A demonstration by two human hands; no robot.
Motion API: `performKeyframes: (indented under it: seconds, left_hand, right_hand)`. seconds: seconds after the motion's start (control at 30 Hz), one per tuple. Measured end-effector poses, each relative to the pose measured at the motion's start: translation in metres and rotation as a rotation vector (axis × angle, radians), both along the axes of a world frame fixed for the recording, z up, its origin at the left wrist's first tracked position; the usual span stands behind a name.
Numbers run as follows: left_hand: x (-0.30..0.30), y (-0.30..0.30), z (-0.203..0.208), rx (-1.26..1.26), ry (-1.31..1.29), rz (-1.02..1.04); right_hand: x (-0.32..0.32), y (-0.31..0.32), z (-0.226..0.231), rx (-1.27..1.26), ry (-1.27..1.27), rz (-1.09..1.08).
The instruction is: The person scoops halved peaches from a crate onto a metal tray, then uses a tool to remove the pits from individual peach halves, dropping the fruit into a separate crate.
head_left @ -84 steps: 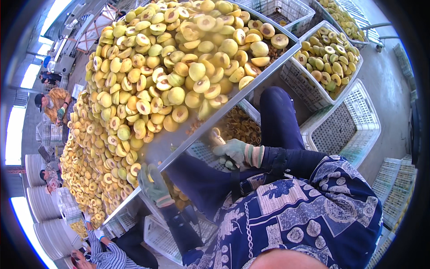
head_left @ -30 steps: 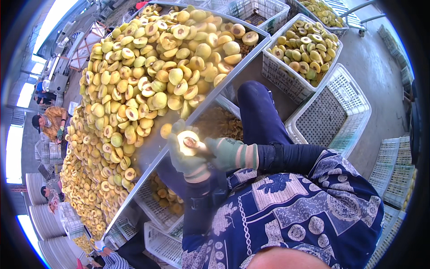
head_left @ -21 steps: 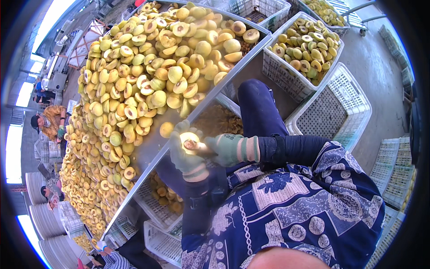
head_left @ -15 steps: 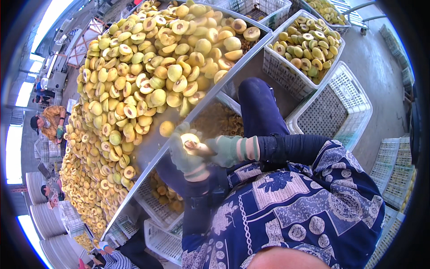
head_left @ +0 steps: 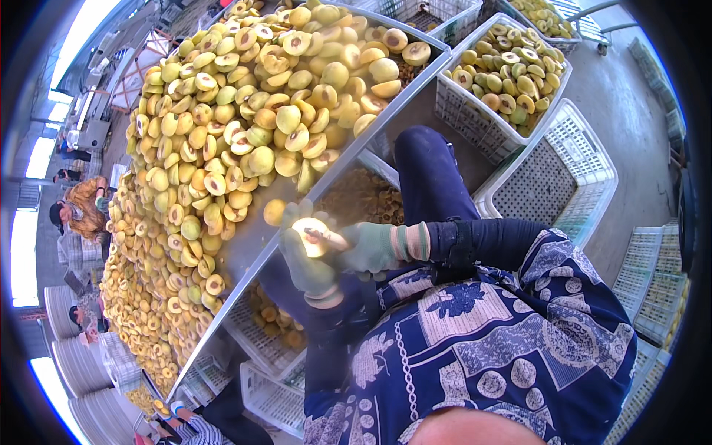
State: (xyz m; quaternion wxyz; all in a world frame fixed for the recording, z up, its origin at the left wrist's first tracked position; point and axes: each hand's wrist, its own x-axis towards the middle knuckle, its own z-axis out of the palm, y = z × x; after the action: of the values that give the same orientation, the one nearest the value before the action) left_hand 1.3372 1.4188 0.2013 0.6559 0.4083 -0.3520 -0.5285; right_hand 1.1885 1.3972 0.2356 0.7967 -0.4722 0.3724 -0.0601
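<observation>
My left hand (head_left: 310, 276), in a pale green glove, is closed round a yellow peach half (head_left: 308, 242). The cut face is turned up and bright with glare. My right hand (head_left: 372, 248), gloved the same way, grips a short tool (head_left: 335, 240) whose tip meets the middle of that cut face. Glare and the fingers hide the tool's exact kind. A heap of halved peaches (head_left: 215, 159) covers the metal table (head_left: 256, 261) beyond my hands. One single peach (head_left: 274, 212) lies near the table edge by my left fingers.
A white crate full of peach halves (head_left: 475, 119) stands at the right, with a bare-bottomed white crate (head_left: 530, 182) beside it. Crates with peach scraps (head_left: 367, 196) sit below the table edge. A co-worker (head_left: 83, 208) is at the far left, with others further down.
My hands have shifted slightly, and the cut face of the peach half shows more now, with the tool tip at its centre. The co-worker at the far left has moved a little.
</observation>
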Motion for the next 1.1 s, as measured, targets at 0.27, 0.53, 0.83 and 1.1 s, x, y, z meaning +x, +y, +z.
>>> performKeyframes:
  seconds: [0.27, 0.53, 0.83, 1.1]
  left_hand:
    - [0.02, -0.008, -0.011, 0.35, 0.133, -0.132]
    - [-0.002, -0.001, -0.008, 0.034, -0.192, 0.03]
    - [0.005, 0.001, -0.013, 0.199, 0.001, -0.173]
    - [-0.006, 0.005, -0.007, -0.041, -0.346, 0.273]
  right_hand:
    - [0.009, -0.003, -0.049, -0.273, 0.241, 0.322]
    - [-0.003, 0.011, -0.018, 0.136, -0.186, -0.042]
    - [-0.015, 0.008, -0.014, 0.179, -0.189, 0.158]
    - [0.008, 0.024, -0.056, 1.023, -1.016, 0.123]
